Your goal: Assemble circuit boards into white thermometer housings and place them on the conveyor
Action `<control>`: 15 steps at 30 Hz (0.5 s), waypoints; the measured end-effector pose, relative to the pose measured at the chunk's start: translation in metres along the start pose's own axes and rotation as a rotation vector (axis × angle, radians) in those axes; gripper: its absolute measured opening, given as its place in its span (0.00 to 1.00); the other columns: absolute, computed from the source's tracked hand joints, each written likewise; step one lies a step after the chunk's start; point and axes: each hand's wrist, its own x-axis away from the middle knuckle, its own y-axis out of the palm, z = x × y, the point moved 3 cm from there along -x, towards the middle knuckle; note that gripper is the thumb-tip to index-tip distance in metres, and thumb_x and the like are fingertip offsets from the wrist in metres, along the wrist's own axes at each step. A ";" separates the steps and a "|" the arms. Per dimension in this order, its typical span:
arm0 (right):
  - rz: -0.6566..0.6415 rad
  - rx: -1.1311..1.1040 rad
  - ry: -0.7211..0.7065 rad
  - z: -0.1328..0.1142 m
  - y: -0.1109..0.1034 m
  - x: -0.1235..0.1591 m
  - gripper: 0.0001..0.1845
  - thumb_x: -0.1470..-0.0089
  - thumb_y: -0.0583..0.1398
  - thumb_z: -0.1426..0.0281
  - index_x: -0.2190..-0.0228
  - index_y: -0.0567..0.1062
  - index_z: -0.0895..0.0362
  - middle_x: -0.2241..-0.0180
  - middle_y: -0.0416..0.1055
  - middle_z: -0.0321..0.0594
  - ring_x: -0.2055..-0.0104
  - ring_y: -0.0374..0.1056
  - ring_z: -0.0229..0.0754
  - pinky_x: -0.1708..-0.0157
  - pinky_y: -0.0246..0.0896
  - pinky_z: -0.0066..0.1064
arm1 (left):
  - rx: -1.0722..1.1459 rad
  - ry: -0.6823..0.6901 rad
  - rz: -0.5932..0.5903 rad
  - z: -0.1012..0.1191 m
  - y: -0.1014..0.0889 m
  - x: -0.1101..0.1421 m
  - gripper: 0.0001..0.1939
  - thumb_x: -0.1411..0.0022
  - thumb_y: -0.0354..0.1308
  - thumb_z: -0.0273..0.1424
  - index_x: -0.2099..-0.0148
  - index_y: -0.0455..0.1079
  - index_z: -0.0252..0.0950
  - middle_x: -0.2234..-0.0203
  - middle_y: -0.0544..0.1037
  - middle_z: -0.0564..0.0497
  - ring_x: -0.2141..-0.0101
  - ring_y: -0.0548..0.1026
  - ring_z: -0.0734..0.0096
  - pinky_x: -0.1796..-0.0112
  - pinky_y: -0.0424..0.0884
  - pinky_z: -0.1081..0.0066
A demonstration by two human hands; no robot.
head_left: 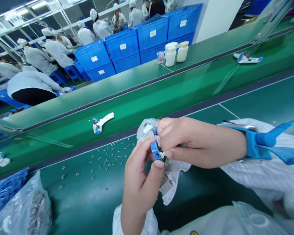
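My left hand is closed round a blue-ended electronic part, gripping it between thumb and fingers. My right hand is bent over the same part from the right, its fingers pinched together against it. What lies between those right fingertips is hidden. Under and behind both hands shows a white plastic shell with a ribbed inside; whether it joins the held part I cannot tell. A clear plastic bag touches the area just beyond my fingers. Many small metal pieces lie scattered on the green bench left of my hands.
A green belt runs past the bench, carrying white housings with wires and another housing. Bags of blue parts and small metal pieces sit at left. White jars and blue bins stand beyond, near workers.
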 end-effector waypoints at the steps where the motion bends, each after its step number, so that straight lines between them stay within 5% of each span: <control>1: -0.005 -0.003 0.000 0.000 0.000 0.000 0.18 0.47 0.50 0.78 0.85 0.52 0.58 0.83 0.58 0.33 0.76 0.52 0.32 0.65 0.50 0.30 | -0.018 0.007 -0.007 0.000 0.000 0.000 0.14 0.34 0.52 0.37 0.47 0.67 0.46 0.65 0.72 0.51 0.65 0.69 0.68 0.64 0.66 0.69; 11: -0.097 -0.120 0.034 0.002 -0.003 -0.001 0.21 0.45 0.51 0.76 0.86 0.50 0.58 0.83 0.57 0.33 0.75 0.53 0.32 0.68 0.49 0.29 | -0.232 0.134 0.023 0.004 -0.002 0.002 0.18 0.35 0.53 0.33 0.43 0.63 0.43 0.57 0.74 0.47 0.60 0.73 0.64 0.64 0.69 0.69; 15: -0.077 -0.076 0.073 0.004 -0.001 -0.001 0.20 0.46 0.51 0.76 0.87 0.51 0.58 0.84 0.55 0.33 0.76 0.51 0.32 0.67 0.49 0.30 | -0.389 0.165 0.008 0.005 0.001 0.002 0.20 0.32 0.49 0.31 0.39 0.58 0.41 0.49 0.71 0.44 0.51 0.71 0.59 0.59 0.69 0.67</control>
